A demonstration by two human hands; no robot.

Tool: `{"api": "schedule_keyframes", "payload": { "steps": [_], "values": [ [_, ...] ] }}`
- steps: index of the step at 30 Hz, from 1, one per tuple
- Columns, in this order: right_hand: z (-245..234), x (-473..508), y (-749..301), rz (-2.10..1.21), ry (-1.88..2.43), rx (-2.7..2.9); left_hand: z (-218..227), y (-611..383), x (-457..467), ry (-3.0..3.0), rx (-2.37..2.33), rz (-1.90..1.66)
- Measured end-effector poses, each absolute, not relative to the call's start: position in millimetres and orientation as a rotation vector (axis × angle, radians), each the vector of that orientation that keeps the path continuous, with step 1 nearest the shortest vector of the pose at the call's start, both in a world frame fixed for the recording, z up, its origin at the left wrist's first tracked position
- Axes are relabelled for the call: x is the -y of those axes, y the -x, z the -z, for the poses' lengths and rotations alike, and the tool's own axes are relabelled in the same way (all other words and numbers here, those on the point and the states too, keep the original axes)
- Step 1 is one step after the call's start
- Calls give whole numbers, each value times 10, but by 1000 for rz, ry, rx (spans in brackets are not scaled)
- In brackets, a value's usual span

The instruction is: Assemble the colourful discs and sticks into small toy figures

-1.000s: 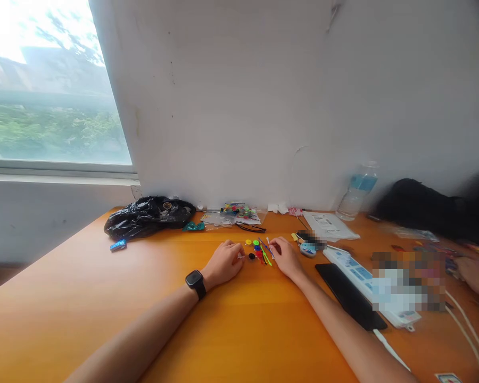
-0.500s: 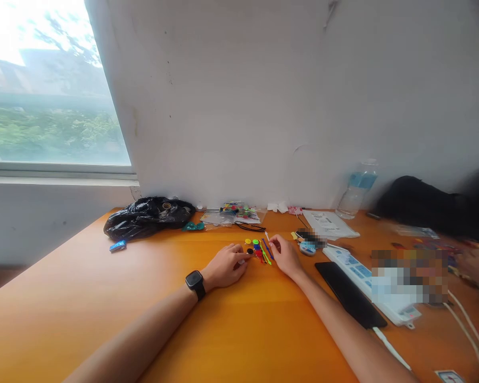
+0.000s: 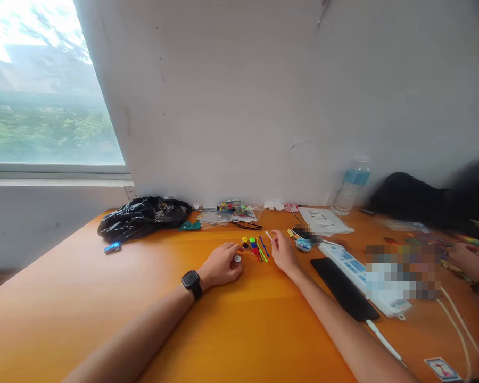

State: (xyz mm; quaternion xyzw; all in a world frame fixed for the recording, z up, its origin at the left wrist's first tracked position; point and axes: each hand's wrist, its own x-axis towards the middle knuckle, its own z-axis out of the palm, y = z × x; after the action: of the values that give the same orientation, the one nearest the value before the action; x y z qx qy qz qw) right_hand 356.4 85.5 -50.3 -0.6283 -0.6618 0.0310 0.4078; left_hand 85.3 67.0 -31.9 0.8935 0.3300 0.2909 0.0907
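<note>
My left hand (image 3: 222, 263), with a black watch on its wrist, is closed at the table with a small white disc (image 3: 237, 259) between thumb and index finger. To its right, my right hand (image 3: 283, 252) pinches a thin white plastic stick with a pointed tip (image 3: 268, 234). Between the hands lie a yellow disc (image 3: 245, 240), a black disc (image 3: 245, 246) and a green disc (image 3: 253, 241). Beside them are small red pieces (image 3: 255, 252), a lime-green stick (image 3: 262, 251) and a blue stick (image 3: 265, 246).
Along the wall lie a black plastic bag (image 3: 143, 218), a clear bag of colourful parts (image 3: 233, 210) and a white packet (image 3: 323, 221). A bottle (image 3: 353, 186) stands behind. Rightward are a phone (image 3: 343, 290), a power strip (image 3: 353, 271) and another person's hand (image 3: 465, 258).
My left hand has drawn back slightly from the black disc, and the white disc now shows plainly in its fingers. My right hand keeps the white stick. The view has shifted a little.
</note>
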Motion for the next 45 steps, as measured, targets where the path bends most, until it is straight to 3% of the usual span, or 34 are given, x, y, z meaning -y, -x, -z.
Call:
{"api": "schedule_keyframes", "payload": {
  "steps": [14,22,36,45],
  "values": [
    [474,-864,-3603,-46,1542,1654,321,-877,-687,-2607,-891,-875],
    [229,-709,-3494,-66,1362,1536,314,-806,-806,-1925,-863,-1008],
    [222,-464,-3056,-769,1105,1597,268,-753,-879,-1594,-741,-866],
    [289,-316,-2797,-712,1062,1716,155,-757,-791,-1708,-695,-838]
  ]
}}
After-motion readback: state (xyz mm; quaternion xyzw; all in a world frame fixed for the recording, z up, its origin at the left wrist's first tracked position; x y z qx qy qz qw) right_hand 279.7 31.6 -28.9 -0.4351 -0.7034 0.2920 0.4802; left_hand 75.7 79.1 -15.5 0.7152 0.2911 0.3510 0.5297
